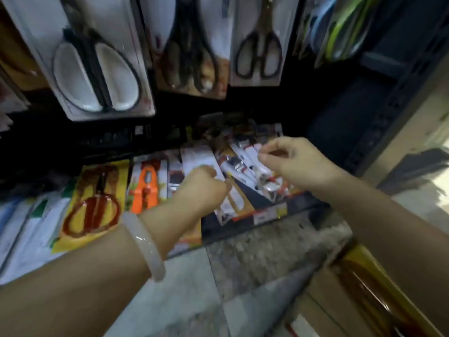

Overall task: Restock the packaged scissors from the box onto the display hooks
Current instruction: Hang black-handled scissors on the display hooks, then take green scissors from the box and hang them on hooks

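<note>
Packaged scissors hang on the display above: a large black-handled pair (97, 66), a dark pair (192, 49) and a smaller pair (258, 52). Lower down hangs a row of packs, among them red-handled scissors on a yellow card (94, 203) and an orange tool (145, 188). My left hand (201, 188), a pale bangle on its wrist, curls its fingers around a white and orange pack (233, 198) in that row. My right hand (291, 161) pinches the top of a bunch of small white packs (252, 164). Motion blur hides the fine detail.
A cardboard box (325, 302) with yellow-carded packs (369, 283) sits at the lower right on the speckled floor (255, 251). Green and blue goods (340, 27) hang at the upper right. A dark shelf upright (388, 105) runs down the right side.
</note>
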